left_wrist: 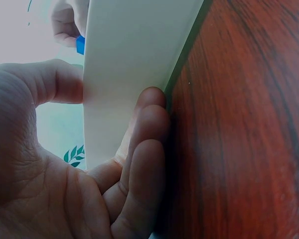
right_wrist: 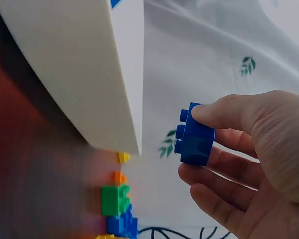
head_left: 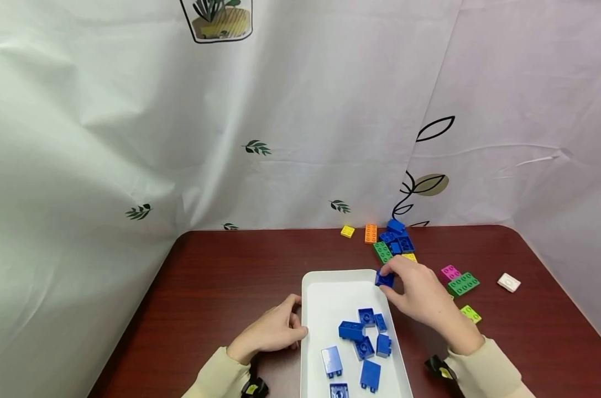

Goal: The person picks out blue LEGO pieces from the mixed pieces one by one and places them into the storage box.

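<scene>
A blue toy building brick is pinched between the thumb and fingers of my right hand, over the far right corner of the white tray. The right wrist view shows this brick with its studs facing away from the palm. My left hand holds the tray's left side. Its thumb touches the rim and its curled fingers lie against the outer wall near the tabletop. Several blue bricks lie scattered inside the tray, some on their sides or upside down.
Behind the tray stands a cluster of blue bricks, with green, orange and yellow bricks beside it. Pink, green, lime and white bricks lie to the right. A curtain hangs behind the table.
</scene>
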